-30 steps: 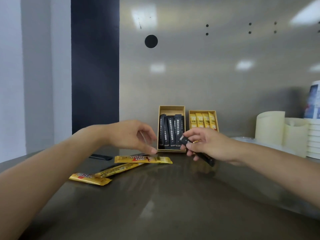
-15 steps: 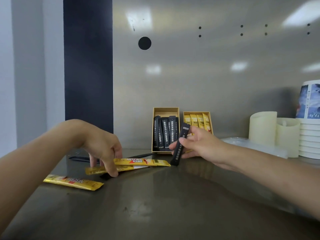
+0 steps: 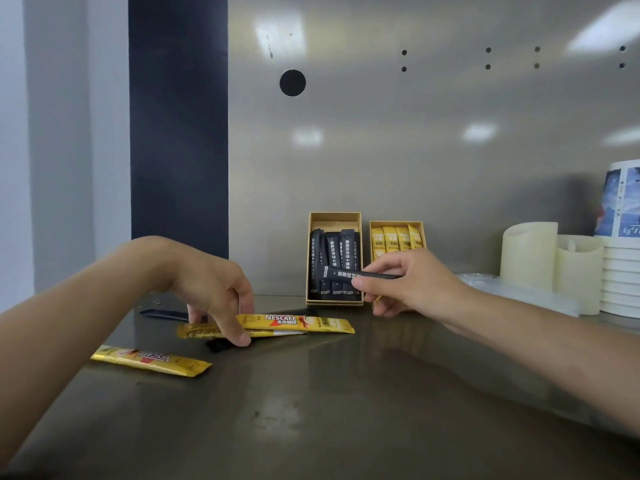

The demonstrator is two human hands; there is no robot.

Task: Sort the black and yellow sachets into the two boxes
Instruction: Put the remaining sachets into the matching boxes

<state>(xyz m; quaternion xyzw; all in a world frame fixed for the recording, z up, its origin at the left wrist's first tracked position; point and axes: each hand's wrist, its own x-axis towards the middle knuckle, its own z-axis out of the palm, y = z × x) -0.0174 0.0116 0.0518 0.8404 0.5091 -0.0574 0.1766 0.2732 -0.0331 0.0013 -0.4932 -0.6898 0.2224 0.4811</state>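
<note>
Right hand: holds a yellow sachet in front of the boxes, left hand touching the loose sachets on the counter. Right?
Not quite. The head view shows the right hand holding a black sachet, not a yellow one. The rest stands: it is in front of the boxes, and the left hand touches the loose sachets on the counter.

Head-worn camera looks forward, slightly down, close over the metal counter (image 3: 311,410).
</note>
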